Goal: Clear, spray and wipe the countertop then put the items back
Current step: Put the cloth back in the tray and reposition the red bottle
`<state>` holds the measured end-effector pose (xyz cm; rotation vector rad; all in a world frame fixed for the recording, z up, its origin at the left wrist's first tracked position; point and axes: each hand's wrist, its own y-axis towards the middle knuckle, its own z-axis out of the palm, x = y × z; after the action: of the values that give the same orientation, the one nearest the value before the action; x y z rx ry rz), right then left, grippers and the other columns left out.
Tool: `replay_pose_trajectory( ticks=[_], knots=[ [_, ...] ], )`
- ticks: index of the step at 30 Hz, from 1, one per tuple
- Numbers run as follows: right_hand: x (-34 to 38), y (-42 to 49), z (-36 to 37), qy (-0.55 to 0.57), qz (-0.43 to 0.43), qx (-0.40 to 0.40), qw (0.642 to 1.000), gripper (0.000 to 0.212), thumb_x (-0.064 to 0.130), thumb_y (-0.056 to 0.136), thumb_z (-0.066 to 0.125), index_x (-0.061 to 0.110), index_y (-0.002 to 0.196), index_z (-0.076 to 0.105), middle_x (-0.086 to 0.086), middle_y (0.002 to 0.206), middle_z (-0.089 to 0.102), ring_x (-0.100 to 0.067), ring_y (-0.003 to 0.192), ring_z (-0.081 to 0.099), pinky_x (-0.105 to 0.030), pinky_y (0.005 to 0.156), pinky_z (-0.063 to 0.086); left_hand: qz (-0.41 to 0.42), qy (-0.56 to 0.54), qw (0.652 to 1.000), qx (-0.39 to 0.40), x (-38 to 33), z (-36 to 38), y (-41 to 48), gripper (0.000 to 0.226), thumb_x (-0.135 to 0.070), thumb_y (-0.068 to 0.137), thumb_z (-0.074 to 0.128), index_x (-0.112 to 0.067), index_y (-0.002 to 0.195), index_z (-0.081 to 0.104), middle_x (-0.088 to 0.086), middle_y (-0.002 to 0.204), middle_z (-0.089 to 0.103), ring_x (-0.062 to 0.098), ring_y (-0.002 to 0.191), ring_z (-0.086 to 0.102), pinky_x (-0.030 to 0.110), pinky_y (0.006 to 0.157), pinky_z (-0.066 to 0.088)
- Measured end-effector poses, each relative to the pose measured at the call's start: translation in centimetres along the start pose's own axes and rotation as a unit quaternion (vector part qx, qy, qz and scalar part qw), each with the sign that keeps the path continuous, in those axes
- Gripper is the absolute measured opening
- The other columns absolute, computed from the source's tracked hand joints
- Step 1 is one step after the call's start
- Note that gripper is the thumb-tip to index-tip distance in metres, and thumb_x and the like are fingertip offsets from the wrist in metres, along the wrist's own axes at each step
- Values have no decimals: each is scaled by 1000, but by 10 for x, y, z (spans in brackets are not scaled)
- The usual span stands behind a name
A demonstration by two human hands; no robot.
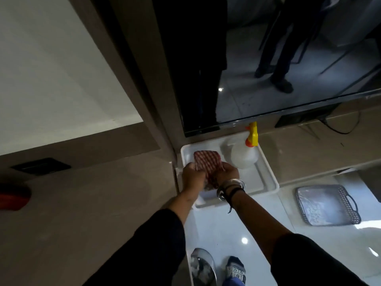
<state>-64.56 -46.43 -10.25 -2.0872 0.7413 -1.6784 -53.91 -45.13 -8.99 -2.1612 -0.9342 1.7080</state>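
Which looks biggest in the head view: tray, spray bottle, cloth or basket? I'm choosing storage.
1. Tray
2. Basket, though it sits lower and farther away, so unsure
3. Spray bottle and cloth look alike; hands partly hide the cloth.

A large black glossy screen [268, 58] stands at the back and reflects a room with the legs of a person. Under its right side sits a dark flat box [296, 118], and a thin black cable [340, 129] runs from there over the beige surface. On the shiny white tiled floor [257, 223] lies a grey woven plastic tray with handles [327, 205]. At the left edge is a red rounded object [14, 196], only partly in view. Near it, a black rectangular plate [41, 166] is set in the beige wall. Top left is a white flat panel [51, 69].
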Motion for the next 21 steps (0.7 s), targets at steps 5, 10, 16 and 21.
replay_pose_trajectory(
  ticks=[5,10,16,21],
  knots=[
    [-9,21,-5,-181,16,26,983,14,24,69,69,14,78,69,-3,72,73,-23,70,68,-21,58,49,-68,-17,997,43,8,12,14,23,-8,82,42,-16,76,63,2,70,63,20,68,59,25,54,46],
    [2,-7,9,-364,-4,-9,931,40,27,80,64,9,115,58,-18,116,60,-37,108,56,-44,94,48,-2,-50,999,14,11,-17,3,20,-9,85,53,-14,94,70,8,98,73,24,96,65,28,75,53],
    [34,-114,118,-404,-323,-102,850,29,18,73,75,6,99,70,-21,102,69,-40,100,62,-41,87,50,259,142,950,-101,58,-200,-30,45,-27,84,53,-6,124,60,16,126,64,29,118,58,37,105,44],
    [55,-190,306,-347,-346,100,866,54,26,80,75,3,125,57,-20,130,56,-36,123,48,-40,105,36,258,303,881,-256,165,-431,-30,47,-34,84,58,1,115,64,24,117,67,39,110,64,47,98,48]
  ],
)
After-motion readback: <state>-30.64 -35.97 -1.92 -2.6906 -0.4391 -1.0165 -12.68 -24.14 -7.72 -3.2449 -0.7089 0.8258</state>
